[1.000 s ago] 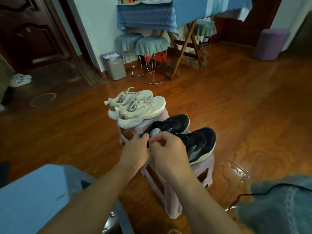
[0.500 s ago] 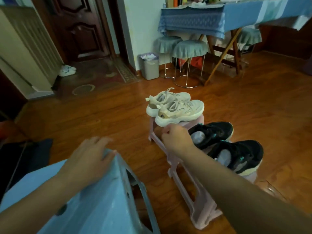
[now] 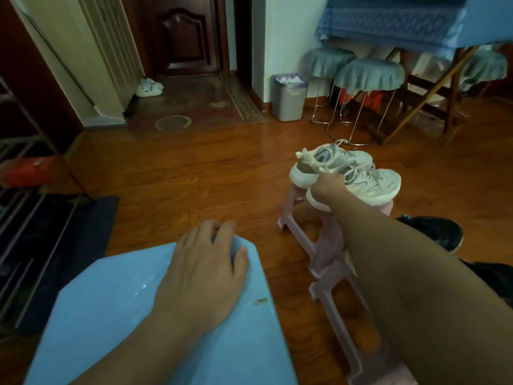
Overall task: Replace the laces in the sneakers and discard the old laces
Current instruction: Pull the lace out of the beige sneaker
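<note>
Two cream sneakers (image 3: 369, 180) with pale laces stand side by side on a pink plastic stool (image 3: 327, 245). My right hand (image 3: 329, 188) reaches across and grips the heel of the nearer cream sneaker. A black sneaker (image 3: 433, 232) shows at the right, partly hidden behind my right forearm. My left hand (image 3: 205, 268) rests on the far edge of a light blue stool (image 3: 116, 323) in front of me, its fingertips curled over the rim.
A grey waste bin (image 3: 288, 97) with a liner stands by the wall at the back. Round stools with teal covers (image 3: 366, 76) and a folding table with a blue cloth (image 3: 402, 20) are at the back right. A shoe rack (image 3: 25, 190) is on the left.
My hands left the black sneakers. The left hand moved onto the blue stool, the right hand reached forward and took hold of the near cream sneaker's heel. The view swung left.
</note>
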`<state>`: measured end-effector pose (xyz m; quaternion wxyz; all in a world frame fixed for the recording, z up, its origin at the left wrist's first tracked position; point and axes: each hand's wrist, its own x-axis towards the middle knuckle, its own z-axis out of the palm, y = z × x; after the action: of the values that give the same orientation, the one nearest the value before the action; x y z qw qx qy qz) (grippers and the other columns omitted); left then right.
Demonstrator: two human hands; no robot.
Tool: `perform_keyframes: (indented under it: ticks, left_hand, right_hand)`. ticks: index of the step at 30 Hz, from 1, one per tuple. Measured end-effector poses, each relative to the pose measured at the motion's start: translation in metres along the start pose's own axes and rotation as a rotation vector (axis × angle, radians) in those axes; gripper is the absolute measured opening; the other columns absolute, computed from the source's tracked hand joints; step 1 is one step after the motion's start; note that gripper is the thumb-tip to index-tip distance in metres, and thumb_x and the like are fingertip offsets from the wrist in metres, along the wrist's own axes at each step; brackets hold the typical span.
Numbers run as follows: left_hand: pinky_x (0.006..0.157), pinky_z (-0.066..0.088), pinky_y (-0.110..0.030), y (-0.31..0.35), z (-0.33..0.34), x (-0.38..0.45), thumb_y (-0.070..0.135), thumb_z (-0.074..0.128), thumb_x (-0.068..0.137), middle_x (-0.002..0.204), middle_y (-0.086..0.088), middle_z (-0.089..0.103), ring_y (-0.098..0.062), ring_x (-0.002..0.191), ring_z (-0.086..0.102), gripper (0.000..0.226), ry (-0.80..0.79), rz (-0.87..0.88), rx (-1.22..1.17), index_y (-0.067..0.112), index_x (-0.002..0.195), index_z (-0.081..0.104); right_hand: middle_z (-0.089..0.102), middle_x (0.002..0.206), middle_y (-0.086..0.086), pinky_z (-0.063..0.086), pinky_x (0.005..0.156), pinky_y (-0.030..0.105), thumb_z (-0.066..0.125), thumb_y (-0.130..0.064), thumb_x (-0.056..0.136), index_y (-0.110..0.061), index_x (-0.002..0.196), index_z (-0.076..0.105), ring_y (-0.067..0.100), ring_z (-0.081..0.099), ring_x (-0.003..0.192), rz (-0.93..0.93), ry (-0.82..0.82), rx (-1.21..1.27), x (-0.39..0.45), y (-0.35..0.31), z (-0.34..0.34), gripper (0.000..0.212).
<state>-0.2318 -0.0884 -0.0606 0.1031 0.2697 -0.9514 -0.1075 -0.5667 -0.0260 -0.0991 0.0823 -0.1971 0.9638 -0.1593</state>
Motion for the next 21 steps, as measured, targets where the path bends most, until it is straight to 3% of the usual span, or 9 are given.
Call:
perform_keyframes:
  ticks: [3, 6, 8, 10, 12, 14, 16, 18, 21]
  left_hand:
    - [0.11, 0.039, -0.039, -0.003, 0.003, 0.0, 0.052, 0.022, 0.097, 0.137, 0.002, 0.047, -0.019, 0.126, 0.044, 0.06, 0.035, 0.021, 0.014, 0.024, 0.146, 0.043]
    - [0.107, 0.042, -0.044, -0.006, 0.005, 0.002, 0.036, 0.041, 0.097, 0.132, -0.009, 0.054, -0.028, 0.125, 0.047, 0.046, 0.146, 0.058, 0.069, 0.016, 0.135, 0.055]
    - [0.109, 0.04, -0.048, 0.002, -0.002, -0.003, 0.031, 0.041, 0.092, 0.133, -0.011, 0.055, -0.032, 0.126, 0.047, 0.046, 0.17, 0.048, 0.118, 0.016, 0.132, 0.057]
    - [0.116, 0.032, -0.05, 0.011, -0.014, -0.016, 0.028, 0.043, 0.092, 0.142, -0.013, 0.05, -0.034, 0.133, 0.042, 0.05, 0.146, 0.082, 0.135, 0.019, 0.141, 0.05]
    - [0.119, 0.03, -0.05, 0.017, -0.034, -0.036, 0.021, 0.054, 0.093, 0.15, -0.013, 0.044, -0.034, 0.139, 0.039, 0.057, 0.199, 0.059, 0.009, 0.023, 0.149, 0.043]
    - [0.116, 0.036, -0.05, 0.01, -0.069, -0.062, 0.015, 0.058, 0.096, 0.151, -0.011, 0.041, -0.032, 0.138, 0.039, 0.058, 0.358, -0.14, -0.292, 0.023, 0.151, 0.041]
    - [0.114, 0.037, -0.05, -0.011, -0.107, -0.095, 0.011, 0.055, 0.096, 0.149, -0.009, 0.04, -0.029, 0.137, 0.039, 0.057, 0.53, -0.333, -0.549, 0.022, 0.15, 0.041]
    - [0.112, 0.039, -0.043, -0.038, -0.14, -0.131, 0.01, 0.057, 0.096, 0.145, -0.005, 0.043, -0.022, 0.133, 0.043, 0.055, 0.621, -0.396, -0.691, 0.024, 0.147, 0.044]
    - [0.106, 0.039, -0.033, -0.072, -0.164, -0.185, 0.016, 0.06, 0.1, 0.141, 0.005, 0.049, -0.007, 0.125, 0.046, 0.045, 0.606, -0.361, -0.776, 0.03, 0.142, 0.05]
  right_hand:
    - [0.059, 0.127, 0.02, 0.038, 0.108, 0.042, 0.038, -0.022, 0.106, 0.006, 0.126, 0.058, 0.037, 0.052, 0.122, -0.012, 0.088, 0.129, -0.016, 0.017, -0.022, 0.04]
    - [0.059, 0.105, 0.021, 0.047, 0.08, 0.036, 0.053, -0.023, 0.1, 0.004, 0.099, 0.067, 0.037, 0.06, 0.102, -0.012, 0.24, 0.328, -0.054, 0.024, -0.054, 0.031]
    - [0.059, 0.095, 0.017, 0.043, 0.059, 0.028, 0.054, -0.016, 0.097, -0.004, 0.08, 0.065, 0.031, 0.061, 0.083, -0.07, 0.27, 0.465, -0.089, 0.014, -0.088, 0.023]
    - [0.058, 0.084, 0.009, 0.042, 0.058, 0.028, 0.058, -0.012, 0.095, -0.007, 0.074, 0.06, 0.024, 0.059, 0.077, -0.194, 0.233, 0.555, -0.144, -0.006, -0.123, 0.022]
    - [0.051, 0.081, 0.002, 0.041, 0.061, 0.022, 0.064, -0.017, 0.094, -0.009, 0.077, 0.052, 0.013, 0.051, 0.073, -0.387, 0.237, 0.584, -0.213, -0.023, -0.156, 0.023]
    - [0.046, 0.081, -0.002, 0.039, 0.058, 0.013, 0.07, -0.023, 0.092, -0.013, 0.085, 0.046, 0.003, 0.043, 0.067, -0.539, 0.261, 0.622, -0.279, -0.033, -0.176, 0.027]
    - [0.048, 0.083, -0.003, 0.043, 0.058, 0.017, 0.079, -0.025, 0.085, -0.017, 0.095, 0.042, -0.001, 0.044, 0.065, -0.613, 0.161, 0.74, -0.331, -0.038, -0.183, 0.04]
    - [0.059, 0.093, -0.004, 0.054, 0.068, 0.026, 0.084, -0.026, 0.074, -0.027, 0.112, 0.041, 0.005, 0.058, 0.08, -0.699, -0.094, 0.908, -0.371, -0.046, -0.177, 0.058]
    - [0.064, 0.106, -0.013, 0.053, 0.08, 0.02, 0.085, -0.015, 0.077, -0.033, 0.133, 0.045, 0.006, 0.064, 0.098, -0.834, -0.367, 0.742, -0.408, -0.065, -0.15, 0.071]
